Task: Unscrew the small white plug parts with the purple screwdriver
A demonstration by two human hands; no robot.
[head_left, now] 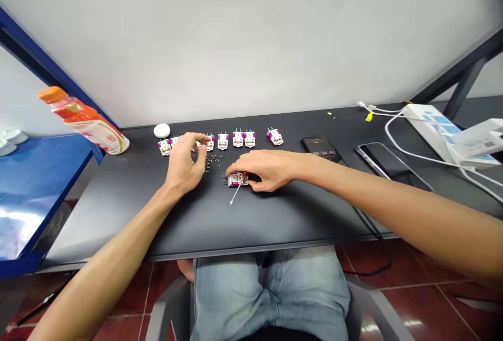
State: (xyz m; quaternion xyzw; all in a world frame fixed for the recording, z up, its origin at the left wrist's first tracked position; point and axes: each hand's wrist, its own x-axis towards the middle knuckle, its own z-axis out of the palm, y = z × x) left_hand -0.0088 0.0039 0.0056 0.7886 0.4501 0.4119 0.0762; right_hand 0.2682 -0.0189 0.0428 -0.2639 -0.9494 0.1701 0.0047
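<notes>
My right hand [269,168] curls its fingers and thumb around a small white and purple plug part [237,179], which lies on the black table with its metal pins to the left. A thin white stick-like piece [234,195] extends from it toward me. My left hand [186,163] hovers by the back row, thumb and forefinger curved and a little apart, partly covering several similar plug parts. One plug part [210,143] is close to its fingertips. Small screws [213,160] lie scattered between my hands.
More plug parts [222,141] stand in the row, one [275,136] set apart rightward. A round white object [162,131] and an orange-capped bottle [86,121] are left. A phone with a timer [320,148], another phone [393,165], a white box [444,131] and cables lie right.
</notes>
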